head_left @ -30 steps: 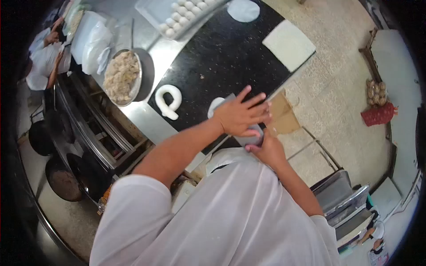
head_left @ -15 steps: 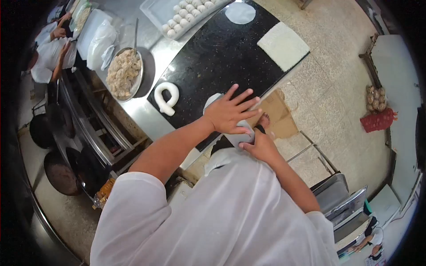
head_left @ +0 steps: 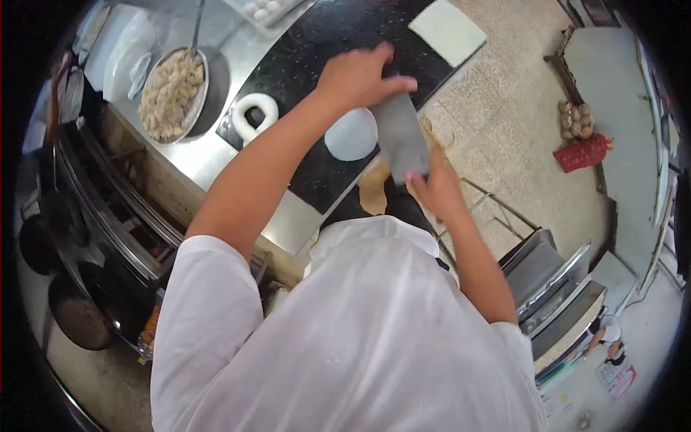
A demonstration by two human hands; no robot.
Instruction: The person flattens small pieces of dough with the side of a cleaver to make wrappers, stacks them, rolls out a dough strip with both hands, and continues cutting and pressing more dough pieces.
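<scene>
My right hand point(head_left: 437, 189) is closed on a cleaver-like tool, whose broad grey rectangular blade point(head_left: 404, 140) points away from me; its handle is hidden. At the blade's far end is my left hand point(head_left: 363, 75), palm down, thumb and fingers apart. Whether it touches the blade I cannot tell. Just left of the blade, a thin round dough wrapper point(head_left: 351, 135) lies flat on the black worktop point(head_left: 309, 173). A rope of white dough bent into a loop point(head_left: 268, 106) rests farther left, partly behind my left forearm.
A metal bowl of pale filling point(head_left: 171, 97) with a spoon stands on the steel counter point(head_left: 216, 155) at left. A tray of dough balls point(head_left: 263, 9) is at the top edge. A white square slab point(head_left: 448, 32) lies at the worktop's right corner. Metal trays point(head_left: 536, 263) stand low right.
My left hand has moved up and away from the wrapper, its spread fingers drawing together and uncovering it. My right hand has raised the blade, which now shows broadside. The view has shifted.
</scene>
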